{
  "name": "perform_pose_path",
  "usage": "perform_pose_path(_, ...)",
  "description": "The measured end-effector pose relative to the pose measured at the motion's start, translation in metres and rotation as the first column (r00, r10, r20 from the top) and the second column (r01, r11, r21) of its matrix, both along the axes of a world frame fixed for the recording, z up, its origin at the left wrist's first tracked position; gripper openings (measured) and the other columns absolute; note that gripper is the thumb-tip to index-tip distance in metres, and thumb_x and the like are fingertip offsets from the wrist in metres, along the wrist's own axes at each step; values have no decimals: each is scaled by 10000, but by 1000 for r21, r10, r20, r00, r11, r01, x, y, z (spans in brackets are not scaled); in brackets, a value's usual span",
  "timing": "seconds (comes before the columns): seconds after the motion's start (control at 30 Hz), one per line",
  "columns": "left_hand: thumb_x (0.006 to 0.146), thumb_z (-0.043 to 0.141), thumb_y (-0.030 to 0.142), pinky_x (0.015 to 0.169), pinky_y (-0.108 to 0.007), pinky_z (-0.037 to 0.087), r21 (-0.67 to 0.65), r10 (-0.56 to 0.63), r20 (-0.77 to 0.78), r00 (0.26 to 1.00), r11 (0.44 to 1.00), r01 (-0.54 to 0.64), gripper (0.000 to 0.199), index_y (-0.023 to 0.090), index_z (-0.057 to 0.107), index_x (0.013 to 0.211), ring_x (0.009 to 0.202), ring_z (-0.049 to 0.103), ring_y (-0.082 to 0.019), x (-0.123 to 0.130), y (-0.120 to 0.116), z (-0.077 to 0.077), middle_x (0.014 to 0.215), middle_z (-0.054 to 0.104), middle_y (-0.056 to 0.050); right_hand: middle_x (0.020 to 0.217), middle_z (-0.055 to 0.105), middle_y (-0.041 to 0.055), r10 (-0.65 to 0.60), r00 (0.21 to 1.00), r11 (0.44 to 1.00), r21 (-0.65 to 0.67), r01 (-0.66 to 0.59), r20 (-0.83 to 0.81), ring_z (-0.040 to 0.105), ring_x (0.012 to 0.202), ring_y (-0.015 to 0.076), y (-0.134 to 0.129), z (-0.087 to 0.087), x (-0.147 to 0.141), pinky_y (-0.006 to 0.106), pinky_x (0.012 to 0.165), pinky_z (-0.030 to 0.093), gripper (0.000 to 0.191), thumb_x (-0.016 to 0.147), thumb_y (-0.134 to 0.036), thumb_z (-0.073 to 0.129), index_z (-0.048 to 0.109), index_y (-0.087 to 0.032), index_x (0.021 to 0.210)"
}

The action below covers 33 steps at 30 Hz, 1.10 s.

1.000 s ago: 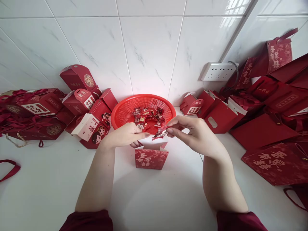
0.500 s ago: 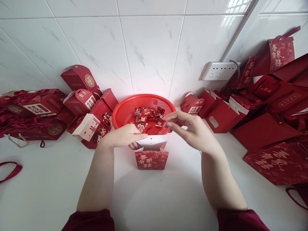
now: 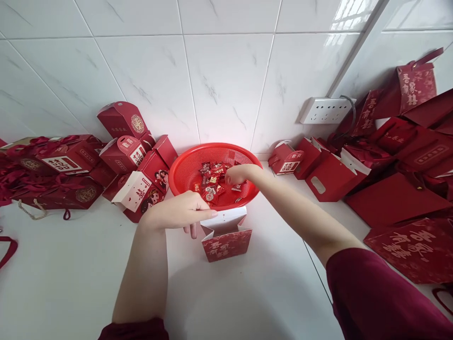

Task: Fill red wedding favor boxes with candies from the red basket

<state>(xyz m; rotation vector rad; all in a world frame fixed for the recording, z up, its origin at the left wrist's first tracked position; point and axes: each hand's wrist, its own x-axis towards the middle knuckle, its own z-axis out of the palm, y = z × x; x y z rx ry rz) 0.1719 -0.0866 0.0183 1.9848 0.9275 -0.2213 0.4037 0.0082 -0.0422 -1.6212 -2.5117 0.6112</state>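
A small red gift bag (image 3: 226,245) with pale lettering stands upright on the white counter, its white-lined mouth open at the top. My left hand (image 3: 180,211) is at the bag's back left corner, one digit laid along the rim and other fingers bent down outside it. Behind the bag sits a red perforated plastic basket (image 3: 180,174) with a heap of wrapped candies (image 3: 212,182). My right hand (image 3: 238,174) reaches down into the basket at the right side of the candies, its fingers curled. The fingertips are partly hidden, and I cannot see what they hold.
Red gift boxes (image 3: 123,153) are stacked at the left, some with ribbons. More red bags (image 3: 332,177) and boxes crowd the right side. A white power strip (image 3: 325,111) rests against the tiled wall (image 3: 226,85). A dark cord (image 3: 316,269) runs beneath my right arm.
My right hand has moved from above the bag's right side forward into the basket, and its fingers have curled. My left hand stays at the bag's rim. The view has shifted slightly.
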Motion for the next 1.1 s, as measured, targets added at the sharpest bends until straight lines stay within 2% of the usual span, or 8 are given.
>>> perform_pose_path(0.23,951,485,447,579,-182,517,-15,-51,29,998,999,52,439,178,404,614,699,711,-167,-6,-2,7,621,479,9,1131,736,68,148,987,987,-54,-151,-69,677,1040,255,27,-15,-29,353,869,550,355,816,-118,661,717,-232,1148)
perform_pose_path(0.4,955,482,445,603,-187,532,-22,-38,16,999,999,38,423,176,445,631,715,710,-162,-9,1,7,652,519,5,1277,688,48,265,952,964,9,-267,-153,623,1177,194,36,-14,-47,277,948,507,430,927,-166,514,600,-234,1343)
perform_pose_path(0.5,951,488,440,600,-180,518,-11,-28,11,1000,1000,28,423,178,431,625,716,706,-158,-10,1,8,642,493,11,1259,699,56,334,940,940,-51,-337,-66,670,1090,221,33,-21,-60,283,883,525,408,874,-245,640,641,-231,1282)
perform_pose_path(0.67,939,492,418,591,-179,511,-20,-6,10,1000,1000,6,408,181,410,617,697,697,-154,-11,-1,10,635,491,14,1341,625,152,363,921,931,-97,-352,142,610,1189,327,21,-41,-77,388,949,503,711,704,-243,845,573,-176,1357)
perform_pose_path(0.77,933,492,410,590,-183,502,-12,-8,15,1000,1000,9,397,180,423,618,696,696,-156,-9,-2,10,645,511,9,1276,637,135,311,919,950,-97,-296,240,627,1140,278,19,-46,-80,444,966,508,480,852,-254,744,593,-154,1296)
perform_pose_path(0.93,933,490,434,568,-190,474,13,-21,15,1000,1000,21,416,180,415,612,692,698,-164,-8,-3,10,625,503,7,1108,684,82,161,954,987,-58,-151,253,673,980,208,22,-25,-60,409,862,565,255,940,-316,655,661,-134,1118)
perform_pose_path(1.03,929,489,458,574,-203,486,8,1,15,1000,1000,-1,415,179,451,625,697,700,-174,-8,-2,9,649,528,-1,1040,737,85,69,993,994,75,-76,92,687,971,227,10,-2,-34,341,868,536,163,908,-188,646,735,-149,1039)
perform_pose_path(1.1,923,494,474,574,-212,491,10,19,22,1000,1000,-19,422,181,439,623,697,700,-181,-8,-2,9,646,514,-1,1086,747,56,46,998,985,170,-38,-43,681,996,206,-9,10,-16,299,897,515,261,949,-155,533,747,-192,1094)
